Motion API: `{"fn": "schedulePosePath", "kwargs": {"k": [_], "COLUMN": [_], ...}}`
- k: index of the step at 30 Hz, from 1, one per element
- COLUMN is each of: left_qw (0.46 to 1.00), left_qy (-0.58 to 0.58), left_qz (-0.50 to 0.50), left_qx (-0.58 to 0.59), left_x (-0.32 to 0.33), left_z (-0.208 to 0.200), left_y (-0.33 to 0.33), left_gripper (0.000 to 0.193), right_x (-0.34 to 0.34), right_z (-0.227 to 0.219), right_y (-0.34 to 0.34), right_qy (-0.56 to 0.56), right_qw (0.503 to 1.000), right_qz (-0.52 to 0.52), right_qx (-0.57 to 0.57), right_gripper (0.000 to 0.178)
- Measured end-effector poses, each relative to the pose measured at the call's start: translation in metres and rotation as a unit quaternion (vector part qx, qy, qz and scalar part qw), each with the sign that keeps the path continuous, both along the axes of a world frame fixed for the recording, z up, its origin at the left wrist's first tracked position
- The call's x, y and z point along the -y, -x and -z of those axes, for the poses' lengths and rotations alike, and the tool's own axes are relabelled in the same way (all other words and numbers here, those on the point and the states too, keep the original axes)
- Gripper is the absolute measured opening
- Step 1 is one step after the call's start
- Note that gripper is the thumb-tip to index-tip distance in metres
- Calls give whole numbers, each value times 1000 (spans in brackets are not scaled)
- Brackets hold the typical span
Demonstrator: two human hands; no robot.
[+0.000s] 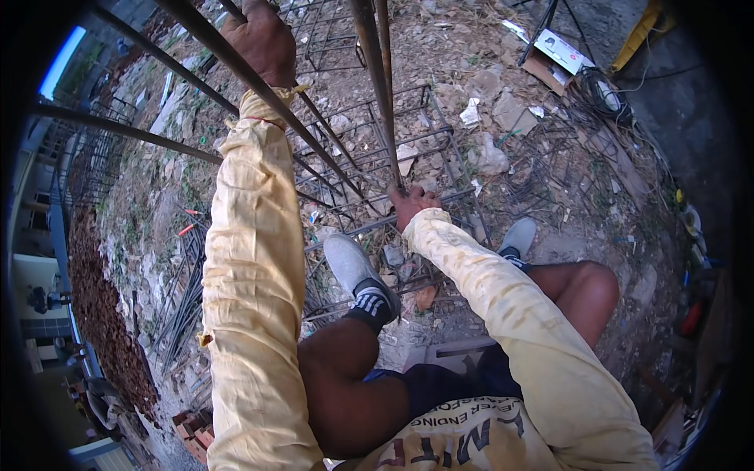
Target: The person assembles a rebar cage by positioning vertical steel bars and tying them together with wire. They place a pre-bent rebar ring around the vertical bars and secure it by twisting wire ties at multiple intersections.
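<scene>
Around right hand [414,207]: rods [378,78], rubble [488,157].

Long, slender, dark-brown steel rods [212,43] slant in from ten to eleven o'clock; a pair of brown metal rods [379,86] rises steeply toward twelve, beside a dark, rectangular steel-bar cage [438,125].

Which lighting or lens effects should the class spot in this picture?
Head view throughout: strong fisheye distortion inside a black rounded border; glaring bluish-white strip at upper left; soft light on the creased pale-yellow cloth left sleeve; darkness at lower right muddies the red object.
</scene>
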State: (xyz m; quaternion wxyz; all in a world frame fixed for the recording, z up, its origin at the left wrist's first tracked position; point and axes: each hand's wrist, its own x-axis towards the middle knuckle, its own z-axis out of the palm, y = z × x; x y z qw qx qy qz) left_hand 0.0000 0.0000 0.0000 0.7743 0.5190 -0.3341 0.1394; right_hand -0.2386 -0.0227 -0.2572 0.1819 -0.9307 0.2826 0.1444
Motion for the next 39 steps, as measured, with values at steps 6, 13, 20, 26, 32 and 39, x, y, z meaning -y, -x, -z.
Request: {"fn": "schedulePosePath", "kwargs": {"k": [6, 13, 20, 26, 32, 39], "left_qw": [974, 978, 998, 963, 914, 919], "left_qy": [-159, -153, -39, -160, -154, -150], "left_qz": [-135, -122, -36, -192, -332, -320], "left_qx": [88, 73, 14, 97, 175, 176], "left_x": [-8, -6, -7, -19, -7, 1], "left_z": [-3, -7, -1, 1, -4, -4], "left_y": [19, 32, 5, -16, -9, 7], "left_gripper": [31, 30, 31, 13, 45, 44], "right_x": [-4, -7, -6, 21, 15, 15], "right_z": [-3, -14, -12, 6, 16, 17], "right_y": [-9, -14, -10, -28, -12, 5], "right_qy": [5, 5, -41, -238, -790, -147], "right_qw": [1000, 999, 999, 971, 537, 980], "right_qz": [10, 35, -4, 18, 297, 102], "right_qx": [-3, -35, -21, 7, -6, 92], "right_gripper": [54, 46, 49, 45, 22, 75]}}
